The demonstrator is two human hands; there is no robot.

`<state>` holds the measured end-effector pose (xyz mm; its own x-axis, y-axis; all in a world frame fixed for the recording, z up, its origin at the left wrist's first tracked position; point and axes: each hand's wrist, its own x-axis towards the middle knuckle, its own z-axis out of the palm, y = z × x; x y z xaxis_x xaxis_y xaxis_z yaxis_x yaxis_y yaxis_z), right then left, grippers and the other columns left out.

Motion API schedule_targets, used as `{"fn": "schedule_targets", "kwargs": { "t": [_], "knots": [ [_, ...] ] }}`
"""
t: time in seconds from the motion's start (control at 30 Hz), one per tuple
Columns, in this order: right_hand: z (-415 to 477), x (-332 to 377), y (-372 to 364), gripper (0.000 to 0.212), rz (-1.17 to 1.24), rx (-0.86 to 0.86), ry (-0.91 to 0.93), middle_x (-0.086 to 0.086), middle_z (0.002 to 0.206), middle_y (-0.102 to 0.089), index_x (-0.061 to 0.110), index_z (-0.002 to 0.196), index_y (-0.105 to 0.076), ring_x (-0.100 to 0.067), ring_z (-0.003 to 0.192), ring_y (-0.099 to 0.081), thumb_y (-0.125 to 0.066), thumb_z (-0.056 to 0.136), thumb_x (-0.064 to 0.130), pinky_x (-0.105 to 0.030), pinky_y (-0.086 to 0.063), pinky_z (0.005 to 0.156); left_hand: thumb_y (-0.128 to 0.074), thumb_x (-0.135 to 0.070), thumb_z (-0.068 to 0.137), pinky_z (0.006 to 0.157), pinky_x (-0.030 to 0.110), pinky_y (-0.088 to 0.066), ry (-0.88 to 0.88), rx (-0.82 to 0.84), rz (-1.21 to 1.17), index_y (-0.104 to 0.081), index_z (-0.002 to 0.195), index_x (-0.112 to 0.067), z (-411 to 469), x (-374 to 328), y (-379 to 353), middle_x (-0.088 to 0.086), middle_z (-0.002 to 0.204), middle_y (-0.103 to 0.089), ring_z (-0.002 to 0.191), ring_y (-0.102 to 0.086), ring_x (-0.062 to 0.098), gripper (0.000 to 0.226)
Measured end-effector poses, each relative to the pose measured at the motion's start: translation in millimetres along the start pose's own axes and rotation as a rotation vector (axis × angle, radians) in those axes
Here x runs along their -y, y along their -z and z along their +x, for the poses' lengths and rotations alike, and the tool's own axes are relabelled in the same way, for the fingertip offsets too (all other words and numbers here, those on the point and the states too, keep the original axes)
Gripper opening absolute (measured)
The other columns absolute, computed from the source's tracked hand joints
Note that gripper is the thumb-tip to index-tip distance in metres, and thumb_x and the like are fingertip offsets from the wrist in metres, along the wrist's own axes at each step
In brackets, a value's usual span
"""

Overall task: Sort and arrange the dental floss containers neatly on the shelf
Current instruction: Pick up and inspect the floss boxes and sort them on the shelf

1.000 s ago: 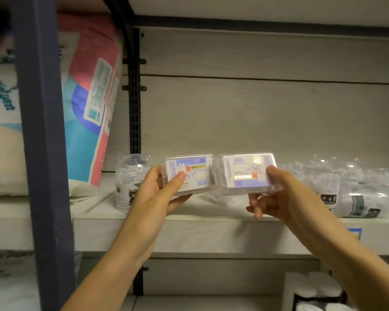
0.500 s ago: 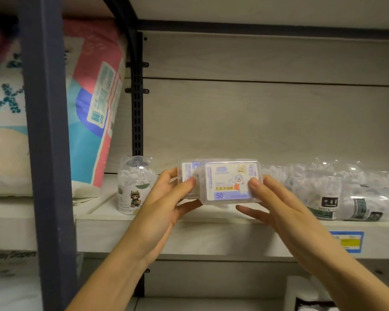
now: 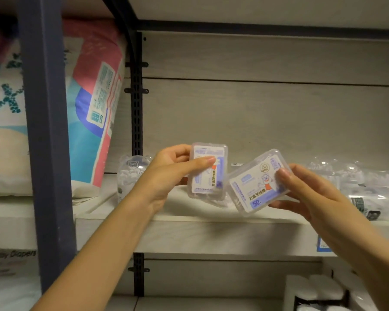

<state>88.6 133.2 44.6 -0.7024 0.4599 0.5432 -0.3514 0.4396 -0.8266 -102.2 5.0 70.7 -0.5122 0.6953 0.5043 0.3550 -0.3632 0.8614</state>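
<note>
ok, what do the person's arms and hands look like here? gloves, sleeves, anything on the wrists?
The left hand and right hand are bare: no gloves, no rings seen. The left forearm and right forearm are uncovered to the frame edge, no sleeve in view. No watch or band on either wrist. Thumbnails look short and unpainted.
</note>
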Motion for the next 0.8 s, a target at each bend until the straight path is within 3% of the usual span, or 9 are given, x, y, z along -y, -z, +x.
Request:
{"fn": "schedule_targets", "kwargs": {
  "t": [0.17,0.3,0.4,0.53,0.67,0.8],
  "knots": [
    [5.1,-4.6,-6.0,0.036,-0.016,0.015,-0.025,-0.001,0.089,-0.074,0.013,0.098,-0.066,-0.011,0.087,-0.068,-0.055,0.081,0.043,-0.024,-0.055,0.081,-0.058,-0.032,0.088,0.063,0.023,-0.05,0.045,0.321,0.295,-0.07,0.101,-0.011,14.3,-6.6,-10.0,0.006,0.092,-0.072,0.077,-0.065,0.013,0.027],
    [9.8,-9.5,-18.0,0.041,-0.025,-0.017,-0.028,-0.001,0.089,-0.073,0.01,0.102,-0.064,-0.012,0.09,-0.067,-0.051,0.077,0.039,-0.023,-0.051,0.087,-0.05,-0.033,0.091,0.074,0.037,-0.046,0.056,0.457,0.386,-0.063,0.114,-0.004,23.6,-10.8,-19.5,0.022,0.109,-0.068,0.087,-0.062,0.022,0.039],
    [12.0,-12.2,-21.4,0.042,0.051,-0.042,-0.064,0.002,0.083,-0.073,0.009,0.103,-0.062,-0.006,0.082,-0.068,-0.051,0.076,0.04,-0.019,-0.055,0.074,-0.05,-0.039,0.087,0.082,0.041,-0.046,0.079,0.501,0.395,-0.064,0.117,-0.008,27.4,-12.4,-22.3,0.022,0.113,-0.067,0.091,-0.062,0.022,0.045],
    [14.0,-13.5,-26.6,0.033,0.126,-0.073,-0.089,0.002,0.08,-0.072,0.008,0.103,-0.058,-0.006,0.079,-0.069,-0.047,0.088,0.035,-0.017,-0.055,0.065,-0.041,-0.048,0.093,0.072,0.035,-0.044,0.125,0.451,0.438,-0.066,0.107,-0.007,32.9,-9.2,-27.0,0.017,0.099,-0.071,0.082,-0.063,0.021,0.051],
    [16.2,-15.9,-29.1,0.038,0.271,-0.183,-0.082,-0.004,0.089,-0.074,0.002,0.106,-0.057,-0.01,0.085,-0.07,-0.047,0.091,0.035,-0.023,-0.057,0.072,-0.057,-0.061,0.075,0.057,0.023,-0.045,0.228,0.251,0.08,-0.059,0.101,-0.012,28.8,-4.9,-27.1,0.006,0.096,-0.061,0.074,-0.057,0.015,0.055],
    [17.3,-15.5,-39.3,0.041,0.317,-0.249,-0.054,-0.011,0.096,-0.071,-0.003,0.108,-0.053,-0.012,0.087,-0.07,-0.046,0.091,0.034,-0.02,-0.057,0.069,-0.072,-0.062,0.05,0.068,0.025,-0.05,0.108,0.143,0.052,-0.055,0.105,-0.016,11.5,-0.2,-27.3,-0.004,0.094,-0.065,0.082,-0.063,0.012,0.074]
  ]
}}
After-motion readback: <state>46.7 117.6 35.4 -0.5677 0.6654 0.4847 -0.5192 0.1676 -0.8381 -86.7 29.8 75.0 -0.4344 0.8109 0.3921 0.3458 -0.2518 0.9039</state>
